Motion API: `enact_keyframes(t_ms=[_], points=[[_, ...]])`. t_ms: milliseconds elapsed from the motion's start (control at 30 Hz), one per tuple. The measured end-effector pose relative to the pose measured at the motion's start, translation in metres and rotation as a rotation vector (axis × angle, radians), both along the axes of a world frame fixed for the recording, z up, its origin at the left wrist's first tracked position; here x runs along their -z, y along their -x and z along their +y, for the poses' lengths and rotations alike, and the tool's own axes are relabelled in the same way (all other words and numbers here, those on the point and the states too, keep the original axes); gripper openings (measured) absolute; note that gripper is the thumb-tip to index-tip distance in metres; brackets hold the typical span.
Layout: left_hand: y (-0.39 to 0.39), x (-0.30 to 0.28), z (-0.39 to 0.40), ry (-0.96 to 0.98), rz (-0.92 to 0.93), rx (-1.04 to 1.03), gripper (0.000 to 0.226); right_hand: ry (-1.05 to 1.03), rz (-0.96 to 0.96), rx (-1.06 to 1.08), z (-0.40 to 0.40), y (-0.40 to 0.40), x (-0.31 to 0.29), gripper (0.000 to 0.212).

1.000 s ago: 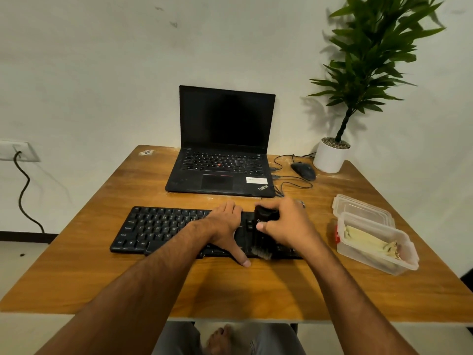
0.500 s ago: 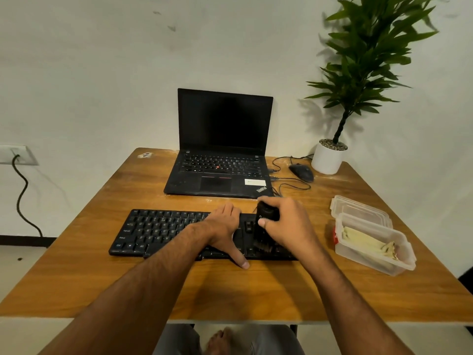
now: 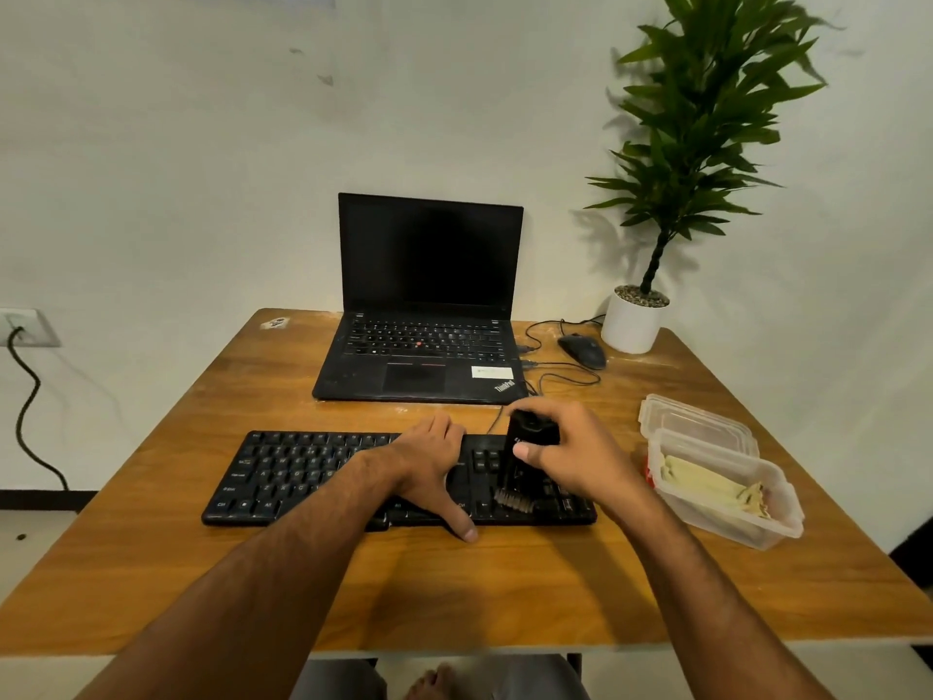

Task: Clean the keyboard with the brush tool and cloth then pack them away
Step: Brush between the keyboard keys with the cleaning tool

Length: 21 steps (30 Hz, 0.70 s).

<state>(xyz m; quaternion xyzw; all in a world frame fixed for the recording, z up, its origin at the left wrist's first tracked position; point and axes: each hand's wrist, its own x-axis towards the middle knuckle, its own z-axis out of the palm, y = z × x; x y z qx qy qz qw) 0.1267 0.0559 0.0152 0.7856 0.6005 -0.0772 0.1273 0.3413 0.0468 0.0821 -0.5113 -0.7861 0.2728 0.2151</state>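
A black keyboard (image 3: 313,472) lies across the front of the wooden table (image 3: 505,588). My left hand (image 3: 429,462) lies flat on its middle keys, fingers straight, thumb reaching over the front edge. My right hand (image 3: 570,447) grips a black brush tool (image 3: 525,447) by its body. The tool's bristles (image 3: 514,503) point down and touch the keys at the keyboard's right part. A pale yellow cloth (image 3: 707,479) lies folded in a clear plastic box (image 3: 727,522) at the right.
An open black laptop (image 3: 424,305) stands behind the keyboard. A wired mouse (image 3: 581,350) and a potted plant (image 3: 637,320) sit at the back right. The box's clear lid (image 3: 691,415) lies just behind the box. A wall socket with a cable (image 3: 22,328) is at the left.
The brush has swept back and forth over the right keys, its bristles now near the keyboard's front rows. My left hand has stayed flat on the keys.
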Motion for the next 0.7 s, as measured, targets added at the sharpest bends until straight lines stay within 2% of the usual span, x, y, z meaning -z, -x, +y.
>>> enact_keyframes(t_ms=[267, 433, 533, 700], points=[[0.015, -0.002, -0.002, 0.026, 0.012, -0.002, 0.132, 0.100, 0.281, 0.162, 0.017, -0.021, -0.004, 0.027], [0.020, -0.005, -0.005, 0.043, 0.040, -0.019, 0.137, 0.053, 0.302, 0.179, 0.034, -0.029, -0.013, 0.016], [0.006, -0.005, -0.006, 0.040, 0.043, 0.001, 0.142, -0.009, 0.294, 0.153, 0.045, -0.026, -0.012, 0.017], [-0.019, -0.002, 0.000, 0.004, -0.038, 0.005, 0.137, -0.076, 0.257, 0.048, 0.059, -0.010, 0.002, 0.032]])
